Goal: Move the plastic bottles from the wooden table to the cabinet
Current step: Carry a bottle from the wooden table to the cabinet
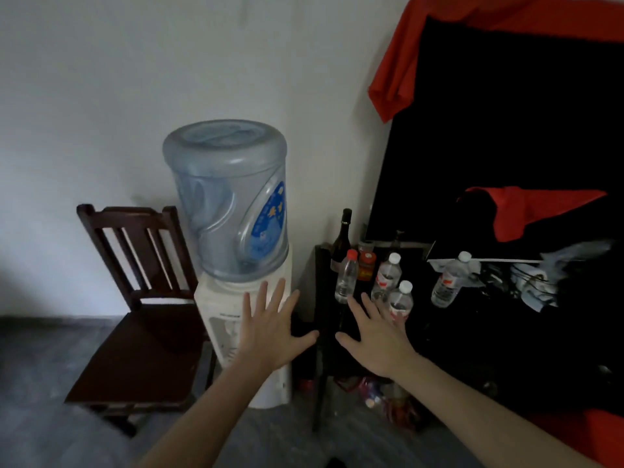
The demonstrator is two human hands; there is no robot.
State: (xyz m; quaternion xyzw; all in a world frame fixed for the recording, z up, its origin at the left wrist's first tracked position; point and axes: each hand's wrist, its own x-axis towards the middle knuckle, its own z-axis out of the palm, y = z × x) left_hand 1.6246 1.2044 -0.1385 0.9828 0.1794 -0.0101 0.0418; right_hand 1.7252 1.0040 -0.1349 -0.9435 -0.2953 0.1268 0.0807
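Several clear plastic bottles stand on a dark table (324, 319). A red-capped bottle (346, 276) is at the left. Two white-capped bottles (387, 276) (401, 300) stand beside it, and another white-capped bottle (449, 282) is farther right. My right hand (374, 339) is spread flat, palm down, just in front of the left group, its fingertips close to the nearest bottle. My left hand (271, 324) is spread too, hovering left of the table in front of a water dispenser. Neither hand holds anything.
A white water dispenser (223, 309) with a big blue jug (229, 197) stands left of the table, and a dark wooden chair (141, 298) beside it. A dark glass bottle (341, 243) and an orange jar (366, 265) are at the table's back. Black screen, red cloth and clutter at right.
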